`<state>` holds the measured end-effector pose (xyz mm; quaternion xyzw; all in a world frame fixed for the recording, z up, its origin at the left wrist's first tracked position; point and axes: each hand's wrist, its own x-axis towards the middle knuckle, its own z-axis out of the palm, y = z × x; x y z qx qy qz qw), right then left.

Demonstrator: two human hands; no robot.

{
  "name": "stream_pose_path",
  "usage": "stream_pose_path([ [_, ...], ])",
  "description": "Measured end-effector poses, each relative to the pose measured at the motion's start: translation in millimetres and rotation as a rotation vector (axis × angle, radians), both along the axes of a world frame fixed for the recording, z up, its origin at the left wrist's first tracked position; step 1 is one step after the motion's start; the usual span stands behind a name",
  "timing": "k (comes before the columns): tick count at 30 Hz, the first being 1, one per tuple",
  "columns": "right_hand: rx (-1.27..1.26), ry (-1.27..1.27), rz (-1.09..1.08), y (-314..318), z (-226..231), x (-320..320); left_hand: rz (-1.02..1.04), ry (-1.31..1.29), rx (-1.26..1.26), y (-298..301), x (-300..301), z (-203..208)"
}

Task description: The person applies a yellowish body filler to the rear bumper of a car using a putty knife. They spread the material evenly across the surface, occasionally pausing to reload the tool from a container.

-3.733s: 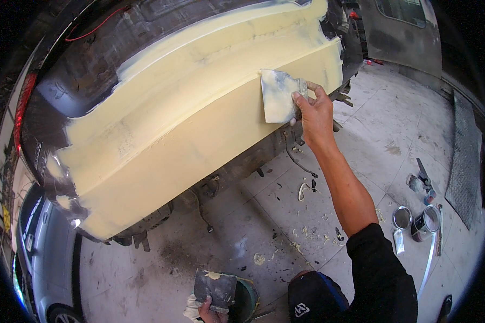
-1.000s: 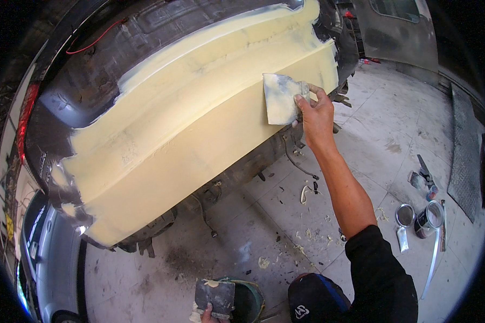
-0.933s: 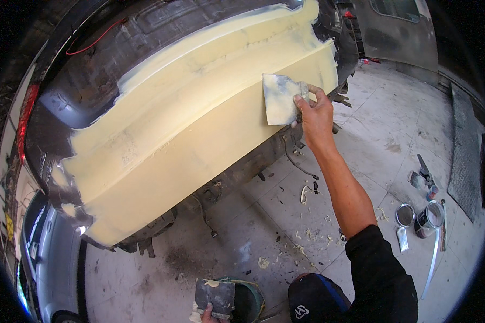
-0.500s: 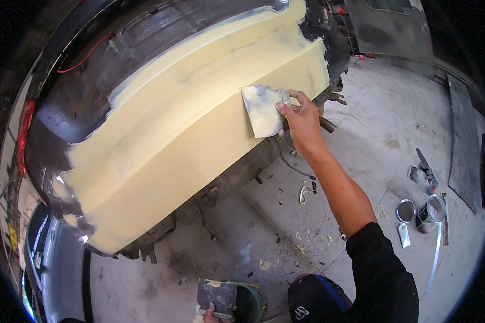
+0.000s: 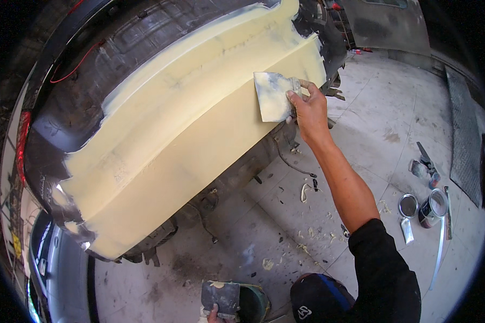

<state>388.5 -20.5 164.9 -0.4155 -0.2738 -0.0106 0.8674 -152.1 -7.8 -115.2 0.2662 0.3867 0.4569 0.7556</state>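
Note:
My right hand grips a putty spreader, a wide flat blade smeared with cream filler and grey marks. The blade lies against the lower right part of a car's body panel, which is coated in pale yellow filler. Thumb and fingers pinch the spreader's right edge. At the bottom of the picture, my left hand holds a dark grey flat board, thumb on top, with a little cream filler at its upper edge. Most of the left hand is cut off by the picture's edge.
A dark green bucket stands beside the board. On the floor at right are an open can, a round lid, a silver tube and a long strip. Filler scraps litter the floor. A silver car is at lower left.
My right hand and the spreader have moved right and slightly up along the panel. The left hand still holds the board; the whole view has shifted a little.

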Motion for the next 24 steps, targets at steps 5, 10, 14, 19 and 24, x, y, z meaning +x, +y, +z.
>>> stream_pose_path([
  [5, 0.056, 0.022, 0.02, 0.8, 9.2, -2.1, 0.113, -0.034, 0.162, -10.1, 35.1, 33.4],
  [10, 0.031, 0.018, 0.011, 1.7, 8.4, -4.5, 0.098, 0.041, -0.025, -4.6, 23.0, 22.9],
  [14, 0.048, -0.012, -0.021, 6.4, 5.5, -1.7, 0.013, 0.037, -0.142, 14.1, -8.1, -19.8],
  [19, 0.025, 0.002, 0.01, 3.8, 6.2, -5.1, -0.047, 0.006, -0.126, 15.2, -17.0, -27.9],
  [24, 0.036, 0.012, 0.027, 4.8, 6.8, -8.8, 0.048, 0.044, -0.085, 6.6, -4.0, -10.8],
])
